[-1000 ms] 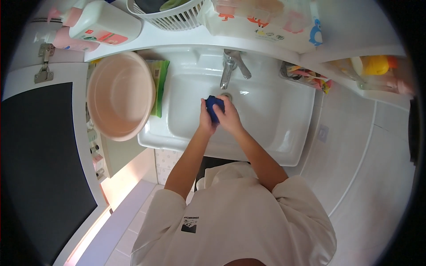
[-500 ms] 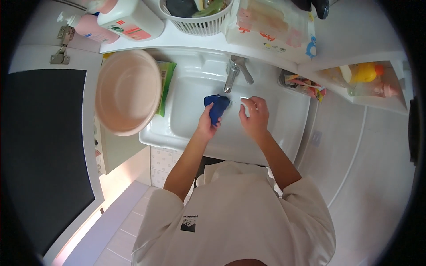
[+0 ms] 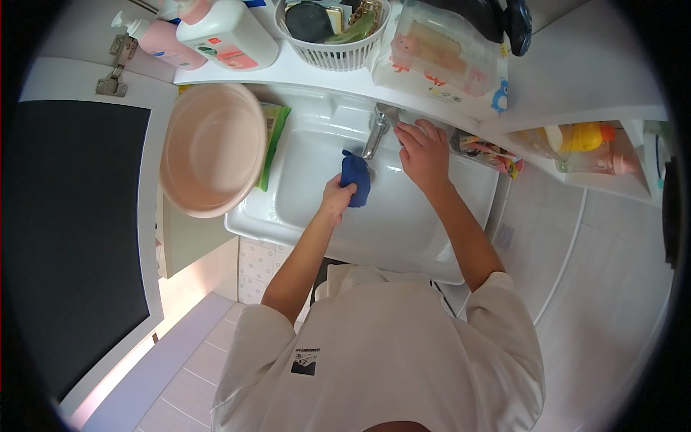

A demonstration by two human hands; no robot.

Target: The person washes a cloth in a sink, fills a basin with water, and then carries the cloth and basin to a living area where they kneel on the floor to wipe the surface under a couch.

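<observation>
Over the basin of the white sink [image 3: 302, 225], my left hand [image 3: 336, 196] is closed around a bunched dark blue cloth [image 3: 356, 181], whose lower part hangs past my fingers. The chrome faucet [image 3: 375, 138] stands just beyond the cloth. My right hand [image 3: 426, 155] is raised at the faucet's lever, its fingers stretched out and holding nothing. The hand mostly covers the lever, so whether the fingertips touch it is hard to see. No running water can be made out under the spout.
A pale pink washbasin [image 3: 214, 151] rests left of the sink, next to a green packet [image 3: 275, 147]. Pump bottles [image 3: 230, 39], a white basket [image 3: 332, 56] and a clear plastic container [image 3: 446, 50] line the shelf behind. An open cabinet door [image 3: 86, 237] is at the left.
My right hand has moved up from above the basin to the faucet lever. My left hand still holds the cloth, now turned to hang more upright.
</observation>
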